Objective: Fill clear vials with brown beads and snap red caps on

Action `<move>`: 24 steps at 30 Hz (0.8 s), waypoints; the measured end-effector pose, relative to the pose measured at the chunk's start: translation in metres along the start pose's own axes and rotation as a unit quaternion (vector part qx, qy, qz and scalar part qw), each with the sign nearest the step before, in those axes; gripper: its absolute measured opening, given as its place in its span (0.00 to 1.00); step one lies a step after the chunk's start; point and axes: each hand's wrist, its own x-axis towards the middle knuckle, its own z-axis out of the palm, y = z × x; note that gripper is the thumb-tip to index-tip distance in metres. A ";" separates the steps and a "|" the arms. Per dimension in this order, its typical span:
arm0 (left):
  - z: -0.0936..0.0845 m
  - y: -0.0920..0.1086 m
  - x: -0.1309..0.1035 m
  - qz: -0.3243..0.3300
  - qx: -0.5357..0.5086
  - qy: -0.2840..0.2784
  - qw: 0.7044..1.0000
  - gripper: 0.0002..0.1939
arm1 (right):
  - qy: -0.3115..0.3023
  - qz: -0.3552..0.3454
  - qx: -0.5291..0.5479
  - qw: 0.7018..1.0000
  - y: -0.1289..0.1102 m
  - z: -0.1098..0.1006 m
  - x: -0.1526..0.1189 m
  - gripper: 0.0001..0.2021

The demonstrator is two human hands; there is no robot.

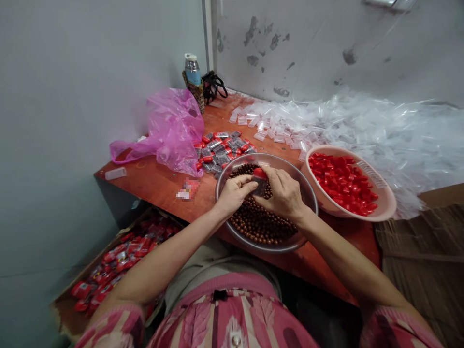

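Over a wide metal bowl (232, 226), both hands meet at a small clear plastic container with a red cap (259, 182). My left hand (235, 194) pinches it between thumb and fingers from the left. From the other side, my right hand (284, 194) closes around it, with fingers near the cap. The container looks dark inside. Beneath the hands, the bowl holds many round brown beads (259, 227); part of them is hidden by the hands. Just behind the bowl lies a pile of similar red-capped containers (223, 151).
A pink basket (387, 205) of red caps (340, 186) stands right of the bowl. Clear empty containers (344, 121) heap along the back. A pink plastic bag (174, 128), a flask (192, 70) and a lone clear tube (115, 173) are left. Below sits a box of red packets (119, 258).
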 end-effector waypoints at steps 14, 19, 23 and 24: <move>0.002 0.011 0.004 0.017 -0.031 0.067 0.997 0.20 | -0.119 0.006 0.138 0.983 0.014 -0.002 0.008 0.47; -0.019 0.037 0.045 0.053 -0.076 0.116 0.989 0.18 | -0.083 0.202 0.290 0.932 0.092 0.007 0.035 0.27; -0.048 0.044 0.091 0.077 -0.024 0.184 0.980 0.18 | -0.184 0.348 0.307 0.866 0.163 0.045 0.054 0.13; -0.053 0.042 0.097 0.083 -0.003 0.199 0.976 0.20 | -0.239 0.357 0.303 0.851 0.174 0.055 0.057 0.12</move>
